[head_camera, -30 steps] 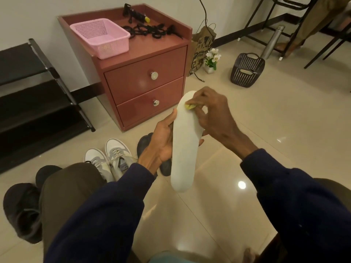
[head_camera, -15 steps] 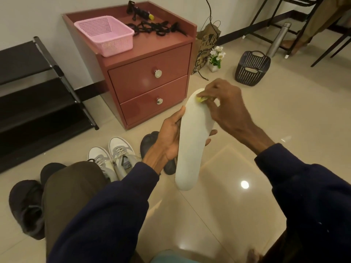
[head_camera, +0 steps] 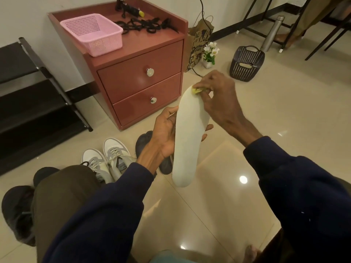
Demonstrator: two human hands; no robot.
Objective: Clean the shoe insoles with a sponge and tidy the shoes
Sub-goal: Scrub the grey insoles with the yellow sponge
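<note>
- Pink mesh basket [head_camera: 106,44] sits on the red nightstand [head_camera: 140,76] next to a tangle of black straps [head_camera: 144,25]; a dark plastic basket [head_camera: 247,63] lies tipped on the tiles.
- Grey-white sneakers [head_camera: 108,160] and a dark shoe [head_camera: 143,141] are partly hidden behind the left arm.
- Plain white insole [head_camera: 188,133] is up in the air over the floor. The left hand [head_camera: 165,133] grips its middle, and the right hand [head_camera: 218,99] pinches a yellow sponge [head_camera: 196,90] against its far end.

The only lettering in sight is bold black print on the brown paper bag [head_camera: 199,39], which stands on the floor [head_camera: 288,114] beside the red drawer cabinet [head_camera: 140,82]. It is too blurred and creased to read.
</note>
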